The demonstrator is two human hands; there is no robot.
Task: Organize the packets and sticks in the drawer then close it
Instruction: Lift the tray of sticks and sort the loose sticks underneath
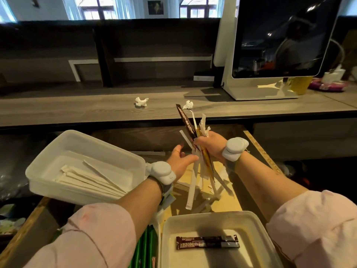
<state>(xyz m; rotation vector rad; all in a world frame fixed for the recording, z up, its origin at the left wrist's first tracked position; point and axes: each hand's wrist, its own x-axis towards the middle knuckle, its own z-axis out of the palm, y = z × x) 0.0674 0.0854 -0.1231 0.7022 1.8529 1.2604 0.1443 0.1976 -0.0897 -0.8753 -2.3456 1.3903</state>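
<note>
White-and-brown bundle (187, 123): sticks and packets, above the open drawer (259, 148).
Right hand (210, 144): clenched round that bundle.
Left hand (180, 158): fingertips on its white sticks; whether they pinch, I cannot tell.

Across your view runs a long grey wood-grain counter (77, 109), backed by a dark brown wooden partition (144, 45). At its right end you have a white-framed screen with a dark glossy face (280, 35) on a white stand. Far beyond the partition you see pale walls, bright arched windows (96, 8), and a small dark framed picture (155, 7) between them.
</note>
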